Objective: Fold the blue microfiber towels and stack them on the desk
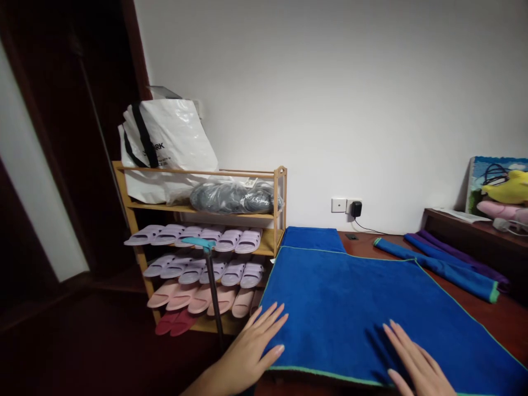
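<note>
A blue towel with green edging lies spread flat on the reddish-brown table. At its left front edge is my left hand, fingers stretched out, holding nothing; whether it touches the cloth I cannot tell. Over the front right part of the towel my right hand is held with its fingers extended and nothing in it, casting a shadow on the cloth. A folded blue cloth lies at the towel's far left, against the wall. To the right are a rolled blue towel and a purple cloth.
Left of the table stands a wooden shoe rack with several slippers, a white bag and plastic-wrapped grey items. A blue-topped pole rises before it. A black adapter sits in the wall socket. A yellow plush rests on the right ledge.
</note>
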The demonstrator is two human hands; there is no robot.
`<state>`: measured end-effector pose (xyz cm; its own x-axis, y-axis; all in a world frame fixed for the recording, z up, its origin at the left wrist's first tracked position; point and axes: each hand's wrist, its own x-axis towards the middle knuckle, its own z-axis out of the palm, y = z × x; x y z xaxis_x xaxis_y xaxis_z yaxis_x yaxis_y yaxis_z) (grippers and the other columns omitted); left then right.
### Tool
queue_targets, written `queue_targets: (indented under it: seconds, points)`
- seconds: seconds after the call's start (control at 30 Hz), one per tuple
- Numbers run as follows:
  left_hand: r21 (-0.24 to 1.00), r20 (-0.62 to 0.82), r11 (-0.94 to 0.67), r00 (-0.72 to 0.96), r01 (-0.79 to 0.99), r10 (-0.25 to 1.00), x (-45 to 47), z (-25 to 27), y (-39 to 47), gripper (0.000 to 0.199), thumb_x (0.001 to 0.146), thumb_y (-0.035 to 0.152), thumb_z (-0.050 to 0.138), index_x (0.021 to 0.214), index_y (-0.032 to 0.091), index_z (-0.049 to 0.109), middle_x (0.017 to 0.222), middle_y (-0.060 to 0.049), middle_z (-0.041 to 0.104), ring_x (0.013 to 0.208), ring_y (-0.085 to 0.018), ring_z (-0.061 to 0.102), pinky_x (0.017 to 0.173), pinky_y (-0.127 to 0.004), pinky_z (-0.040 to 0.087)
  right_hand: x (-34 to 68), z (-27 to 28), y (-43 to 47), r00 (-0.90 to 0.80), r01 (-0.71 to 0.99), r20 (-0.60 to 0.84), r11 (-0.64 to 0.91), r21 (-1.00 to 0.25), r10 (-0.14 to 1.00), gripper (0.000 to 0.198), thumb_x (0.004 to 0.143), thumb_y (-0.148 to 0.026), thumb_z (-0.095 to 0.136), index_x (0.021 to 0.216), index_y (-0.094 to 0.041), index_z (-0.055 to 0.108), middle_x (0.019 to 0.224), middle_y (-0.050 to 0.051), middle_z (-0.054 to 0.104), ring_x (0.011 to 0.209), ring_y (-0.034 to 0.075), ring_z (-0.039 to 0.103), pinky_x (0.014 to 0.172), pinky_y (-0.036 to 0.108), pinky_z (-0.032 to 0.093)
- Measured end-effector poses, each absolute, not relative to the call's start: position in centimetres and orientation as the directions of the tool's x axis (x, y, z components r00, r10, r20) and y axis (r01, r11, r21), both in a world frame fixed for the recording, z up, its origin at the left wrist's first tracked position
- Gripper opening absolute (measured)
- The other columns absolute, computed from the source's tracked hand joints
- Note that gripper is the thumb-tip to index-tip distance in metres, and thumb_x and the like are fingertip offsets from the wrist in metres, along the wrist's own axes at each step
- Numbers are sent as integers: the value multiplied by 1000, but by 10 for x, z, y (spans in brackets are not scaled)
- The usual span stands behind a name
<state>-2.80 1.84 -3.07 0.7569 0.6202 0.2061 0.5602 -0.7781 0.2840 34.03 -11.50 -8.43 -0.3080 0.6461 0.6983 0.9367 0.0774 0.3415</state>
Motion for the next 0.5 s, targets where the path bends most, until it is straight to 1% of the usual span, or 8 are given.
queue_targets:
  seconds: [0.1, 0.2, 0.3, 0.4, 0.5]
  points:
    - [306, 209, -765, 744, 567, 635, -29, -40, 17, 49, 96, 37, 42, 143, 35, 30, 150, 0, 28, 137, -26, 23, 110, -53, 19, 318, -98, -110, -362, 914, 732, 66, 400, 578, 75, 82, -53, 49, 145, -21, 26, 130, 3, 53, 108, 19, 58, 83, 30, 43]
    - [353, 213, -745, 727, 566, 653, -29, -43, 18, 49, 94, 35, 44, 142, 35, 33, 149, 0, 29, 137, -26, 24, 110, -52, 22, 314, -111, -108, -325, 927, 759, 33, 373, 564, 75, 79, -50, 54, 144, -22, 29, 127, 2, 55, 106, 19, 59, 83, 31, 40]
    - [404, 201, -728, 723, 554, 661, -30, -43, 20, 49, 93, 35, 46, 141, 34, 35, 150, 0, 28, 138, -26, 23, 109, -48, 27, 319, -111, -111, -340, 925, 753, 55, 377, 563, 71, 80, -50, 52, 142, -23, 32, 128, 1, 55, 107, 18, 58, 83, 29, 39]
    - [427, 191, -721, 726, 545, 661, -30, -42, 20, 49, 93, 36, 46, 141, 34, 35, 150, 0, 27, 138, -25, 21, 110, -45, 27, 314, -105, -116, -338, 926, 747, 63, 371, 573, 70, 81, -50, 50, 143, -22, 31, 129, 3, 54, 108, 17, 58, 84, 29, 38]
    - [441, 195, -720, 725, 536, 660, -30, -41, 19, 49, 94, 37, 46, 141, 34, 36, 150, 0, 28, 138, -26, 22, 110, -44, 27, 295, -110, -115, -270, 953, 789, 40, 299, 552, 66, 83, -40, 48, 144, -24, 27, 126, 2, 56, 105, 17, 60, 86, 31, 36]
